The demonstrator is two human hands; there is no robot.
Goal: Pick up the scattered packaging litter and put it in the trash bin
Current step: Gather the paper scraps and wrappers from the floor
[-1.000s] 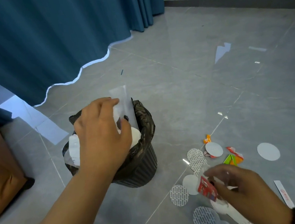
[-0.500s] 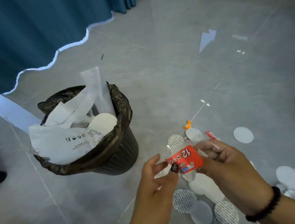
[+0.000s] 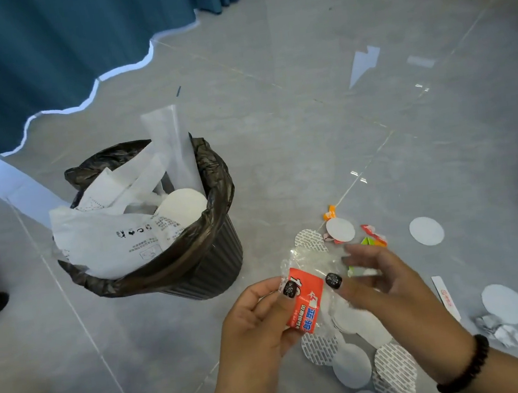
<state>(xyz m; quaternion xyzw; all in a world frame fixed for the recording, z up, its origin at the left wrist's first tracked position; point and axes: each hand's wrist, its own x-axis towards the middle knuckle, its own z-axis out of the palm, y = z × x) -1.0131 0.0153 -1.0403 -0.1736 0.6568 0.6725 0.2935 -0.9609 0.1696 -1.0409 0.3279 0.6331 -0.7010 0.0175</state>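
Left of the trash bin (image 3: 196, 277), a blue curtain (image 3: 58, 57) is hanging down to the grey tiled floor (image 3: 306, 110). That bin, lined with a black bag, is already brimming with white paper wrappers (image 3: 108, 242), one strip poking up well above its rim.

Just right of the bin, the person's left hand (image 3: 255, 319) is pinching a clear plastic wrapper with a red label (image 3: 306, 300), thumb pressed on the label. Further right of the bin, the right hand (image 3: 387, 285) is gripping the same wrapper's other side, so both hands are closing on one piece, held above the floor and beside the bin, not over it.

Beyond the hands, still right of the bin, white round seals (image 3: 426, 231), striped round seals (image 3: 320, 347), small coloured candy wrappers (image 3: 373, 238), a narrow paper strip (image 3: 445, 298) and a crumpled foil scrap (image 3: 499, 330) are lying scattered.

My worry is the fullness of the bin: a light, springy wrapper dropped on that heap could be sliding straight off the paper and onto the tiles again. Pushing it down might also be tipping the tall strip out.
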